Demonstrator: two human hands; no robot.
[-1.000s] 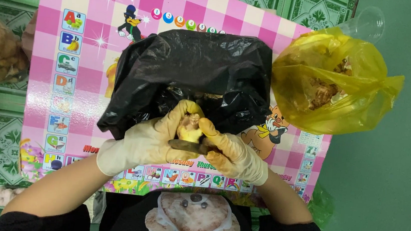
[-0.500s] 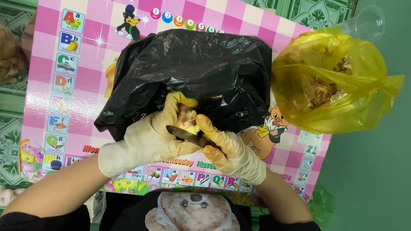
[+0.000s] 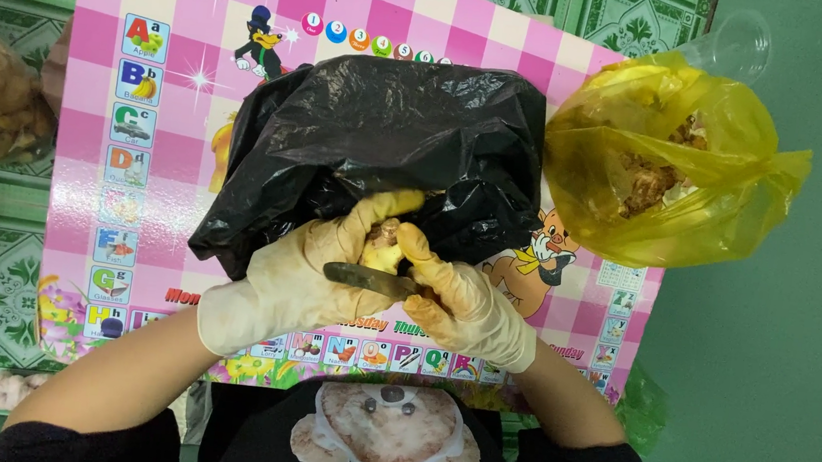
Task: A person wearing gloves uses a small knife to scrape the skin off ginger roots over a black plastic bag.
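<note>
At the centre of the frame, the gloved left hand (image 3: 300,286) has its fingers wrapped around a small yellowish root piece (image 3: 382,245). The gloved right hand (image 3: 464,301) grips a knife (image 3: 366,279), blade against the piece. Both are over a black bag (image 3: 389,144); a yellow bag (image 3: 668,170) lies upper right.
</note>
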